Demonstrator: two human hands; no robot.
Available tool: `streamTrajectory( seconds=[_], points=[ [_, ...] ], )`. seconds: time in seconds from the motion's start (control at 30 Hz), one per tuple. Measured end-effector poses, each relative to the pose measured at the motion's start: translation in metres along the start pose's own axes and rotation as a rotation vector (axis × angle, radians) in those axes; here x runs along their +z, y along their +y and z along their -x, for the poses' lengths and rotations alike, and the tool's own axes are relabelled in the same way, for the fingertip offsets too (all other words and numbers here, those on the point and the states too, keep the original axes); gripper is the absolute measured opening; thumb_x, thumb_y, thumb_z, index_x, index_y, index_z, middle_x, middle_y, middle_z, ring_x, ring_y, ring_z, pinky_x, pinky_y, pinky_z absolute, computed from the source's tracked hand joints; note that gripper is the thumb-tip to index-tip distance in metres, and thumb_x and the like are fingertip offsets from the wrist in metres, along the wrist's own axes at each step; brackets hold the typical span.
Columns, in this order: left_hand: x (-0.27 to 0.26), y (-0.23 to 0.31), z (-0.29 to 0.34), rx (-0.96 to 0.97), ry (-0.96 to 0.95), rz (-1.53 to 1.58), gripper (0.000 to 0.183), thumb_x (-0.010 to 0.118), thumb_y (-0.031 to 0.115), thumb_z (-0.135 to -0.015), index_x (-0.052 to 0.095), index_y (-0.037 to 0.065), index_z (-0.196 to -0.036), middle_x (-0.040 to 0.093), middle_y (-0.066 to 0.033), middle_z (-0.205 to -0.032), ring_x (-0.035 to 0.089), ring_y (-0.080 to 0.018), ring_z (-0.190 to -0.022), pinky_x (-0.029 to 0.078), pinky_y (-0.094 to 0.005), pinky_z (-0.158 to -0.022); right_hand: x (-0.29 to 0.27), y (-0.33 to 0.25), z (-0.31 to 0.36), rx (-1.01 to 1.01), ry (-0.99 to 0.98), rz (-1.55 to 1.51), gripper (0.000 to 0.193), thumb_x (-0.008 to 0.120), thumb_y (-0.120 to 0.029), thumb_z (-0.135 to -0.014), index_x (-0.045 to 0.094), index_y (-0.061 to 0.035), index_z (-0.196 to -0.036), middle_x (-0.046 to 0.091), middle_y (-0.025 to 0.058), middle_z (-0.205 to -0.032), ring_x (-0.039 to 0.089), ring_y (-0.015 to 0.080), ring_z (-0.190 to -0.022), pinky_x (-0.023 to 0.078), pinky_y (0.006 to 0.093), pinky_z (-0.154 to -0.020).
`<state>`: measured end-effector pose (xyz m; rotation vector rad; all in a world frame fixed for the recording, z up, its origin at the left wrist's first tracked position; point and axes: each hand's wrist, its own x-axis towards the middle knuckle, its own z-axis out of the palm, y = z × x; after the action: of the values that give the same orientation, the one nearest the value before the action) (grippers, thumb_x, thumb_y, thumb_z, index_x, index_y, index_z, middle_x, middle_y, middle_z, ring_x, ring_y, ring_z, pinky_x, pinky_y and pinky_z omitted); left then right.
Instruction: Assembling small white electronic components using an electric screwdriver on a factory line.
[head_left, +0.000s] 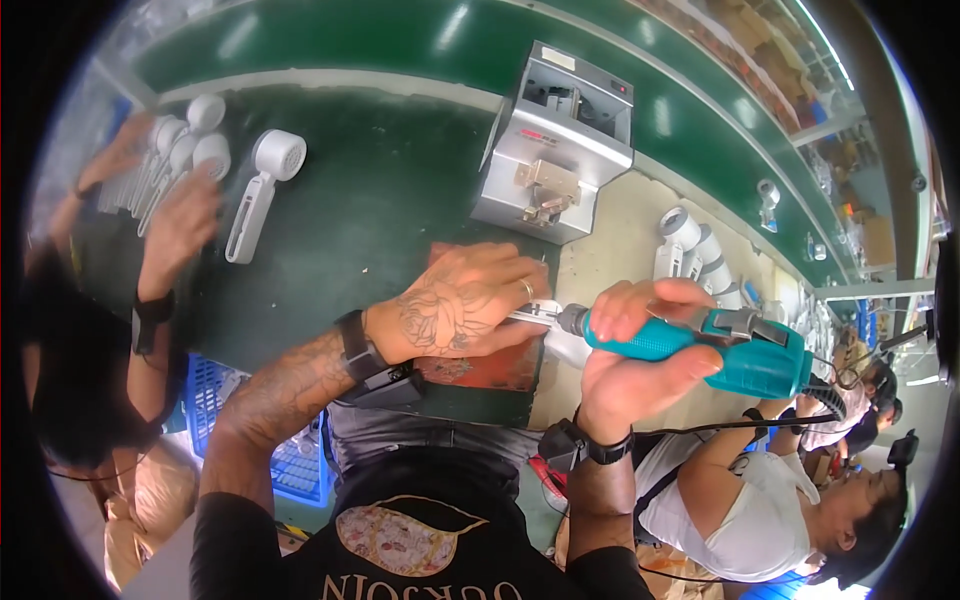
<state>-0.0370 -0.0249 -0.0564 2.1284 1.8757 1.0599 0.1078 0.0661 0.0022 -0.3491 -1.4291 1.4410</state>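
Note:
My left hand [455, 300] is closed around a white handheld fan [540, 309], mostly hidden under the fingers, and presses it down over a red mat [510, 370]. A teal electric screwdriver [765, 362] lies sideways in my right hand [640, 350], with the fingers on its body and the thumb stretched along it. Its grey nose points left and meets the white fan beside my left fingers; the bit's exact contact is too small to make out. Left of my hands, another white fan [262, 195] with a round perforated head lies on the green bench [370, 200].
A grey metal machine [545, 140] stands beyond my hands. More white fans [690, 245] are grouped at the right. A co-worker's hands [183, 225] handle several white fans at the far left. Below the bench sits a blue crate [305, 470]; a person [740, 500] sits at the right.

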Motion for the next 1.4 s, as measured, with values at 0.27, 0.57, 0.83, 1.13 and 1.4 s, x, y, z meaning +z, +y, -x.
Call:
streamTrajectory(
  seconds=[0.27,0.57,0.83,1.13,1.4],
  points=[
    [0.001,-0.003,0.000,0.043,0.120,0.080,0.025,0.075,0.024,-0.079,0.062,0.007,-0.092,0.060,-0.0049,-0.094,0.059,-0.0260,-0.086,0.050,-0.0390,-0.076,0.008,0.010,-0.003,0.051,-0.018,0.052,0.078,0.047,-0.078,-0.089,0.052,-0.0025,-0.110,0.047,0.0044,-0.064,0.045,0.0170,-0.054,0.038,0.0311,-0.054],
    [0.000,-0.005,0.001,0.073,0.128,0.144,0.028,0.077,0.020,-0.076,0.055,0.007,-0.089,0.055,-0.0061,-0.089,0.057,-0.0268,-0.083,0.048,-0.0397,-0.072,0.011,0.010,-0.001,0.059,-0.025,0.093,0.079,0.048,-0.079,-0.087,0.051,-0.0031,-0.110,0.046,0.0038,-0.063,0.045,0.0162,-0.054,0.037,0.0303,-0.052],
    [0.002,-0.006,-0.001,0.063,0.121,0.169,0.028,0.077,0.020,-0.077,0.054,0.006,-0.085,0.055,-0.0074,-0.088,0.056,-0.0275,-0.081,0.048,-0.0402,-0.070,0.009,0.010,-0.003,0.042,-0.092,0.081,0.080,0.049,-0.077,-0.088,0.050,-0.0008,-0.110,0.047,0.0040,-0.063,0.047,0.0164,-0.054,0.040,0.0305,-0.051],
    [0.000,-0.005,-0.002,0.024,0.089,0.229,0.029,0.078,0.019,-0.077,0.052,0.007,-0.082,0.055,-0.0071,-0.087,0.056,-0.0286,-0.081,0.047,-0.0412,-0.068,0.007,0.012,-0.007,0.057,-0.125,0.059,0.081,0.051,-0.076,-0.088,0.051,0.0017,-0.113,0.047,0.0036,-0.062,0.047,0.0157,-0.052,0.041,0.0311,-0.049],
    [-0.002,-0.001,0.000,-0.007,0.070,0.263,0.027,0.077,0.018,-0.077,0.054,0.007,-0.084,0.056,-0.0071,-0.088,0.057,-0.0293,-0.084,0.047,-0.0415,-0.068,0.004,0.013,-0.002,0.071,-0.121,0.061,0.081,0.052,-0.075,-0.088,0.052,0.0024,-0.114,0.048,0.0041,-0.063,0.048,0.0163,-0.052,0.042,0.0313,-0.050]
  ],
)
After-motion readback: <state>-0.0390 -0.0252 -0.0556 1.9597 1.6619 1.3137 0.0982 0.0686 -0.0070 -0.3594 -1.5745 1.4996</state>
